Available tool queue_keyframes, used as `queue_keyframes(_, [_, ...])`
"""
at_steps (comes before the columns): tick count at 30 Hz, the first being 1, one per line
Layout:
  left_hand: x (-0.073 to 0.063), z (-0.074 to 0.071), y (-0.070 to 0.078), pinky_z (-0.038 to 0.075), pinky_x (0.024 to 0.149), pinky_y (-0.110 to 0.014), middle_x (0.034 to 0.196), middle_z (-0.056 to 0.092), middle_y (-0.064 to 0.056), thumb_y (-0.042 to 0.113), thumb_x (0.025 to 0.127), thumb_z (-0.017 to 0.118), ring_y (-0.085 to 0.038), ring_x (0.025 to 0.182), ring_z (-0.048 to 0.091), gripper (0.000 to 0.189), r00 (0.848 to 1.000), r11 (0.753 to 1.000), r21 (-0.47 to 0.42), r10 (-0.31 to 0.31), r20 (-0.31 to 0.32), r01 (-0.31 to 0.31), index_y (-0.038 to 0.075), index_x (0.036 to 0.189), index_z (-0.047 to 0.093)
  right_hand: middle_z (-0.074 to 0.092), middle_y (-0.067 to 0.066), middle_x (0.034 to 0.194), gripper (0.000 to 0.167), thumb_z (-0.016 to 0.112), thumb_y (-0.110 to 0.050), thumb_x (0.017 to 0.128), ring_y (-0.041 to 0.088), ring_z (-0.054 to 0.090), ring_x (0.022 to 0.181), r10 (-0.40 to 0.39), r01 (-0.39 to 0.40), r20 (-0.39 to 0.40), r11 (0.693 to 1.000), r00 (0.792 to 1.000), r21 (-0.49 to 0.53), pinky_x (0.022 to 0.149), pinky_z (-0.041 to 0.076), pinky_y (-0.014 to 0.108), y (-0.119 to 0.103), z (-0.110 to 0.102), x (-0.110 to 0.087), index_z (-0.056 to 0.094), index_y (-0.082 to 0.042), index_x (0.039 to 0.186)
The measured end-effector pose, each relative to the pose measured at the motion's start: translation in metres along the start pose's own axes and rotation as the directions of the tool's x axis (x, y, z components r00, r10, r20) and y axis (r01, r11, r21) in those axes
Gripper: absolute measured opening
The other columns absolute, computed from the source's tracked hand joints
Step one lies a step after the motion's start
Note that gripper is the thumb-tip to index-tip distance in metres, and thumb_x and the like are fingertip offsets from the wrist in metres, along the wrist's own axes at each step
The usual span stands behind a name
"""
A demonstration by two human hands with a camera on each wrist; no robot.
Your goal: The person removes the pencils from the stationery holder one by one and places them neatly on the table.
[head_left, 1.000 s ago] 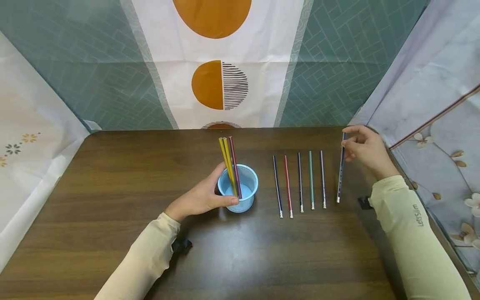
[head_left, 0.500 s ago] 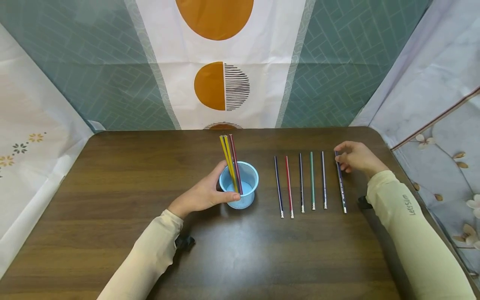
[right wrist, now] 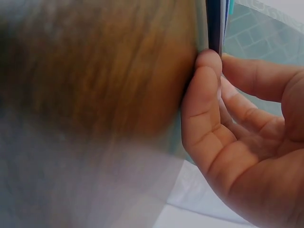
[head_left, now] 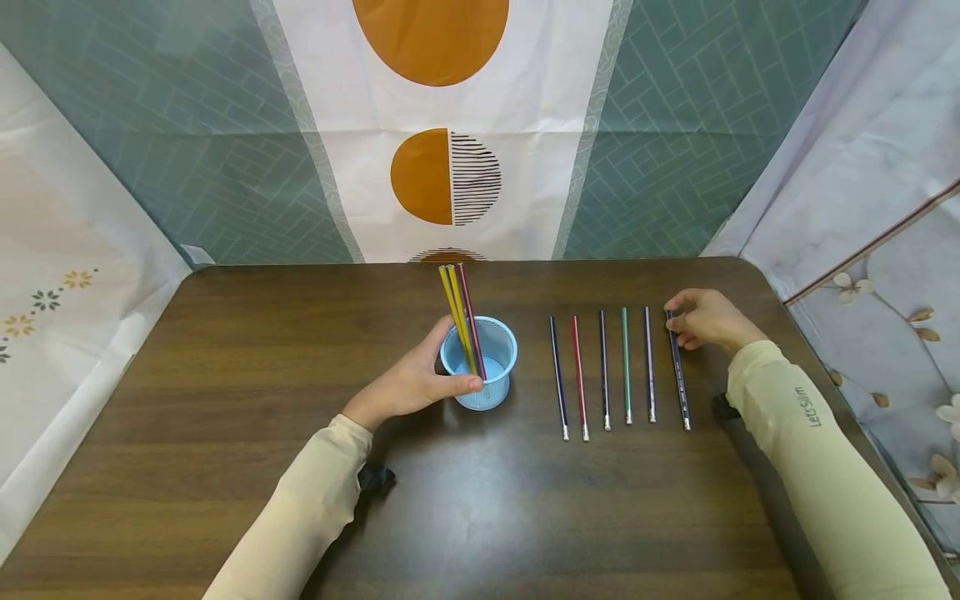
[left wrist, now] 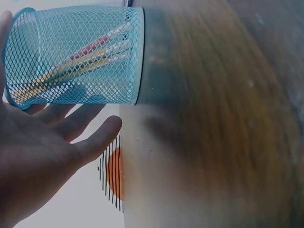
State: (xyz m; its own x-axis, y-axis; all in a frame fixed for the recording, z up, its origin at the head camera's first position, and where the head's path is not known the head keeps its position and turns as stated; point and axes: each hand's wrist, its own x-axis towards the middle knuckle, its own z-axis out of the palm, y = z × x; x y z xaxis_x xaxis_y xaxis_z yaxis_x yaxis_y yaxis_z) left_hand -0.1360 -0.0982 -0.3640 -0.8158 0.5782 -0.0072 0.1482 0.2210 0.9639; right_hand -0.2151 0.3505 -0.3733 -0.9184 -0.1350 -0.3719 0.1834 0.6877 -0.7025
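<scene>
A light blue mesh pencil cup (head_left: 495, 393) stands on the table, and my left hand (head_left: 408, 379) grips it near the rim, thumb on the near side. Two yellow pencils (head_left: 456, 312) and a dark red pencil (head_left: 470, 317) lean in it; their lower ends show through the mesh (left wrist: 85, 28). To the right, my right hand (head_left: 708, 321) pinches the far end of a dark patterned pencil (head_left: 678, 375) between thumb and fingertips, close to the tabletop. In the right wrist view that dark pencil (right wrist: 214, 23) rises from the pinch.
Left of the pinched pencil lies a row: a dark blue pencil (head_left: 557, 371), a red pencil (head_left: 579, 371), a black-looking pencil (head_left: 603, 367), a green pencil (head_left: 626, 362) and a purplish pencil (head_left: 649, 362), eraser ends near. Patterned cloth (head_left: 322, 200) hangs behind the wooden table (head_left: 225, 375).
My right hand has come down and slightly left, bringing the dark pencil from a raised tilt to lying beside the row. The left hand still holds the cup.
</scene>
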Motion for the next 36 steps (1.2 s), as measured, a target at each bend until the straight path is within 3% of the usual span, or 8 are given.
queue_keyframes(5, [-0.004, 0.001, 0.018, 0.043, 0.095, -0.049, 0.123, 0.052, -0.017, 0.020, 0.084, 0.078, -0.035, 0.110, 0.052, 0.082, 1.000, 1.000, -0.008, -0.025, 0.008, 0.025, 0.011, 0.146, 0.024, 0.061, 0.016, 0.088, 0.034, 0.059, -0.001, 0.093, 0.023, 0.061, 0.067, -0.007, 0.007, -0.005, 0.999, 1.000, -0.033, 0.062, 0.055, 0.036, 0.000, 0.002, 0.001, 0.046, 0.010, 0.123])
queue_keyframes(10, [-0.005, 0.000, 0.020, 0.044, 0.094, -0.044, 0.123, 0.052, -0.017, 0.018, 0.084, 0.077, -0.035, 0.109, 0.053, 0.081, 0.999, 0.999, -0.003, -0.038, 0.015, 0.038, 0.012, 0.146, 0.025, 0.063, 0.016, 0.089, 0.033, 0.060, -0.001, 0.092, 0.021, 0.062, 0.066, -0.006, 0.005, -0.009, 0.999, 1.000, -0.047, 0.062, 0.055, 0.036, 0.000, 0.005, 0.001, 0.047, 0.009, 0.121])
queue_keyframes(15, [-0.003, -0.004, 0.017, 0.043, 0.096, -0.048, 0.122, 0.053, -0.019, 0.016, 0.084, 0.077, -0.036, 0.109, 0.054, 0.081, 1.000, 1.000, -0.005, -0.022, 0.017, 0.022, 0.012, 0.146, 0.025, 0.063, 0.016, 0.087, 0.034, 0.060, -0.002, 0.092, 0.021, 0.062, 0.064, -0.003, 0.002, -0.020, 0.998, 1.000, -0.055, 0.060, 0.055, 0.036, -0.002, 0.007, 0.000, 0.047, 0.008, 0.121])
queue_keyframes(20, [0.001, -0.006, 0.016, 0.044, 0.095, -0.044, 0.123, 0.053, -0.019, 0.016, 0.085, 0.076, -0.036, 0.108, 0.054, 0.082, 1.000, 1.000, -0.017, -0.013, 0.018, 0.014, 0.013, 0.147, 0.024, 0.064, 0.013, 0.076, 0.040, 0.058, -0.010, 0.094, 0.021, 0.061, 0.060, -0.034, 0.010, -0.114, 0.979, 0.993, -0.205, 0.059, 0.052, 0.035, -0.016, 0.003, -0.005, 0.044, 0.007, 0.127])
queue_keyframes(24, [0.002, -0.006, 0.015, 0.046, 0.092, -0.041, 0.124, 0.050, -0.019, 0.016, 0.086, 0.075, -0.035, 0.108, 0.054, 0.083, 0.999, 0.999, -0.025, -0.028, 0.024, 0.028, 0.014, 0.148, 0.022, 0.066, 0.018, 0.086, 0.044, 0.057, -0.017, 0.096, 0.023, 0.063, 0.063, -0.126, 0.071, -0.201, 0.963, 0.971, -0.261, 0.059, 0.050, 0.035, -0.042, 0.004, -0.011, 0.044, 0.002, 0.133])
queue_keyframes(28, [0.001, -0.007, 0.015, 0.047, 0.091, -0.041, 0.125, 0.049, -0.018, 0.018, 0.086, 0.076, -0.035, 0.109, 0.053, 0.083, 0.999, 0.999, -0.020, -0.042, 0.024, 0.042, 0.016, 0.149, 0.021, 0.064, 0.019, 0.101, 0.038, 0.055, -0.019, 0.099, 0.026, 0.064, 0.073, -0.258, 0.211, -0.212, 0.952, 0.942, -0.221, 0.061, 0.050, 0.036, -0.080, 0.015, -0.020, 0.049, -0.007, 0.134])
queue_keyframes(36, [0.002, -0.007, 0.014, 0.047, 0.091, -0.041, 0.123, 0.052, -0.018, 0.019, 0.086, 0.076, -0.031, 0.106, 0.055, 0.083, 0.999, 0.999, -0.025, -0.044, 0.026, 0.045, 0.013, 0.148, 0.022, 0.064, 0.007, 0.092, 0.029, 0.059, -0.018, 0.098, 0.024, 0.060, 0.081, -0.492, 0.470, -0.161, 0.869, 0.856, -0.156, 0.067, 0.047, 0.040, -0.153, 0.054, -0.025, 0.059, -0.017, 0.127])
